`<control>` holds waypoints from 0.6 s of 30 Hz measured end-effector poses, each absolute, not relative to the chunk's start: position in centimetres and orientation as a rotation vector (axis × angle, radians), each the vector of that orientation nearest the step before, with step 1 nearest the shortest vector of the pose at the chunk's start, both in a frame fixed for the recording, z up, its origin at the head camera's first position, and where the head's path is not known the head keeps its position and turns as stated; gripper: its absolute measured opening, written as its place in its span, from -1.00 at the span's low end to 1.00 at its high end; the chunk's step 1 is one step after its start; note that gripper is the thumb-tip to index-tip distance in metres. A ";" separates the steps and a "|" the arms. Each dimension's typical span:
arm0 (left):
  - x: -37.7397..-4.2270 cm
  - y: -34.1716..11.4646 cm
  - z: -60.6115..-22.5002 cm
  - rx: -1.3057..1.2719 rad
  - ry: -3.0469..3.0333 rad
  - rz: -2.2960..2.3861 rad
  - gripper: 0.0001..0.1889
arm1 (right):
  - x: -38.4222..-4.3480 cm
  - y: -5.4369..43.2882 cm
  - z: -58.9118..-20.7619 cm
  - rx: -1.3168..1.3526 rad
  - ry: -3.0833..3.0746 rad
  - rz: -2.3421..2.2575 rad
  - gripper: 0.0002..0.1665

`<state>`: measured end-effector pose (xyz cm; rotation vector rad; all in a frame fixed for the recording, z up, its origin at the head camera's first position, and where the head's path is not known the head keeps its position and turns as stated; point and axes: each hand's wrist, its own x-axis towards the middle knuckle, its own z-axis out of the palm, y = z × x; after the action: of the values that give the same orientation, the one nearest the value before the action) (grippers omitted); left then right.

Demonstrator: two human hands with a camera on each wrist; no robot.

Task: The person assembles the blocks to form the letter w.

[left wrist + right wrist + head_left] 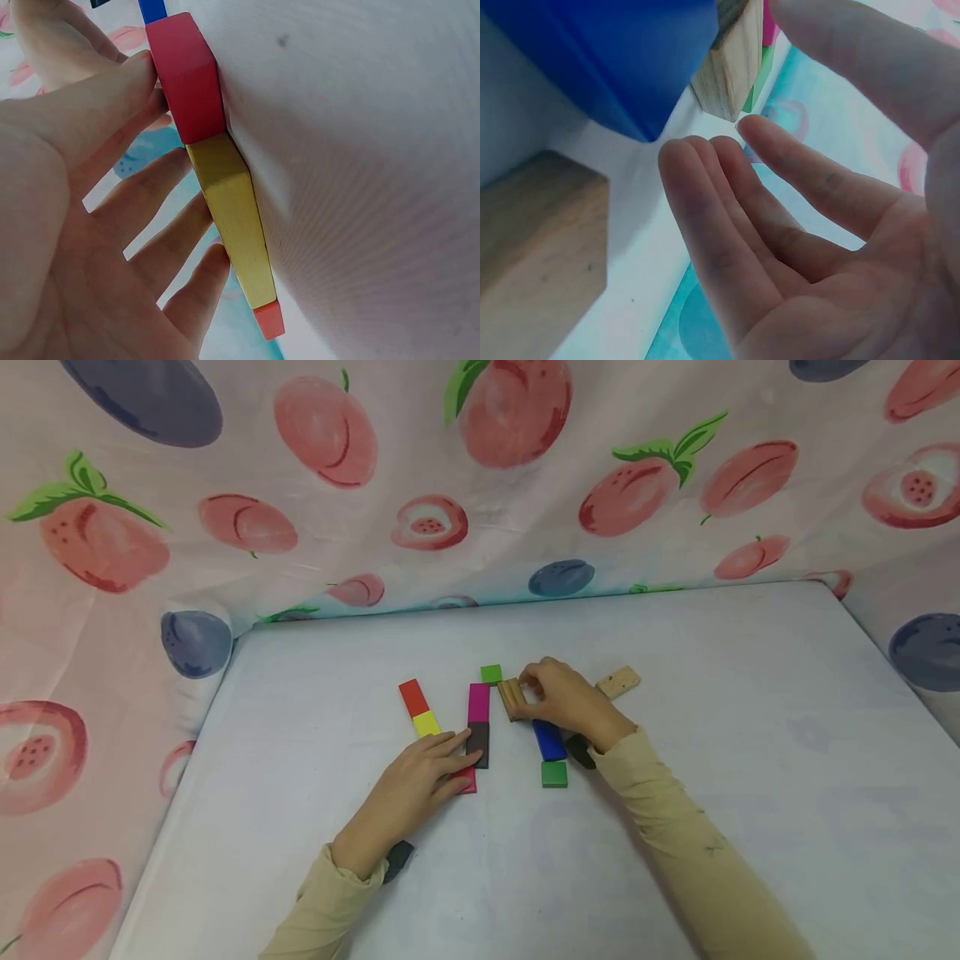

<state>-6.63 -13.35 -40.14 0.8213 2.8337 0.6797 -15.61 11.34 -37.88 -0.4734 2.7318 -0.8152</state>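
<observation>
In the head view my right hand [566, 693] pinches a ribbed brown wooden block [512, 699] between thumb and fingertips; the right wrist view shows this wooden block [731, 71] by the thumb and index tips. My left hand [408, 785] lies with fingers spread over a row of blocks. Its fingertips reach the dark brown block [477, 743] and the pinkish-red block [468, 780]. Up the row from that hand are a yellow block [427, 723] and a red block [413, 697]. A magenta block [478, 702] adjoins the dark brown one.
A light green block [491, 673] sits behind the magenta one. Beneath the right hand lies a blue block [549, 740], with a green block [554, 774] at its near end. A pale speckled wooden block [618, 682] is farther right on the white table [750, 735]. Fruit-patterned cloth [517, 543] hangs behind.
</observation>
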 end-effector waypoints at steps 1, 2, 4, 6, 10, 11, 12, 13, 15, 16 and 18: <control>-6.6 -13.4 -40.1 0.822 2.833 0.681 -0.59 | -15.5 11.4 -37.8 -0.477 2.732 -0.809 -0.43; -6.6 -13.4 -40.1 0.820 2.834 0.681 -0.59 | -15.4 11.5 -37.8 -0.477 2.729 -0.809 -0.44; -6.6 -13.4 -40.1 0.820 2.835 0.683 -0.59 | -15.3 11.6 -37.8 -0.475 2.724 -0.804 -0.47; -6.6 -13.4 -40.1 0.817 2.834 0.683 -0.58 | -15.2 11.7 -37.8 -0.481 2.721 -0.799 -0.48; -6.5 -13.4 -40.1 0.814 2.834 0.680 -0.58 | -14.8 11.8 -37.6 -0.501 2.720 -0.792 -0.51; -6.5 -13.4 -40.1 0.812 2.832 0.682 -0.58 | -14.7 11.9 -37.5 -0.505 2.720 -0.788 -0.51; -6.5 -13.4 -40.1 0.810 2.831 0.685 -0.58 | -14.6 12.0 -37.5 -0.510 2.721 -0.783 -0.52; -6.5 -13.4 -40.0 0.807 2.830 0.688 -0.58 | -14.5 12.1 -37.4 -0.513 2.722 -0.776 -0.53; -6.5 -13.3 -40.0 0.800 2.826 0.694 -0.58 | -14.3 12.3 -37.3 -0.510 2.722 -0.758 -0.55; -6.5 -13.3 -39.9 0.797 2.825 0.696 -0.58 | -14.2 12.4 -37.3 -0.507 2.719 -0.753 -0.55; -6.5 -13.3 -39.8 0.791 2.820 0.694 -0.57 | -14.0 12.5 -37.2 -0.507 2.716 -0.745 -0.57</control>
<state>-6.45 -13.29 -39.82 0.7914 2.8203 0.6941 -14.01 12.52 -37.20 -0.5072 2.7158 -0.7446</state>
